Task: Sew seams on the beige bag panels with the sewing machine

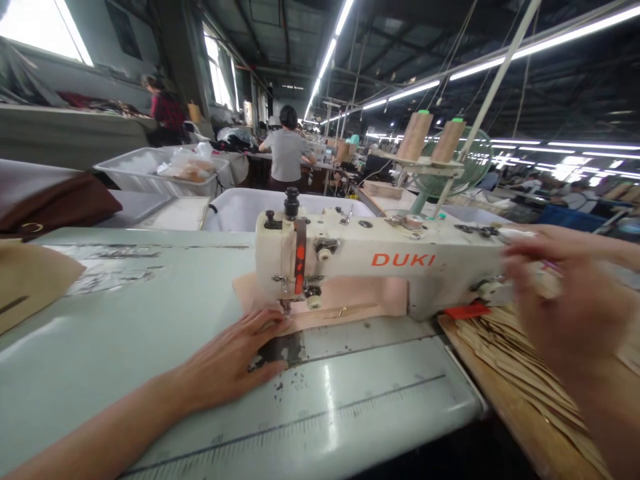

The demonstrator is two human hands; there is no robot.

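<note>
A white sewing machine marked DUKI stands across the table. Under its presser foot lies a beige piece, leather or cloth, with a slit and a small gold-coloured metal part on it. My left hand lies flat beside the foot, fingertips on the near edge of the piece and thumb spread apart. At the machine's right end, my right hand is raised by the partly hidden handwheel. Motion smears its fingers, so whether they touch or grip the wheel cannot be told.
Stacked beige pieces lie on a wooden board at right. Another beige piece is at far left. Two thread cones stand behind the machine near a green fan. White bins and a person in grey are further back.
</note>
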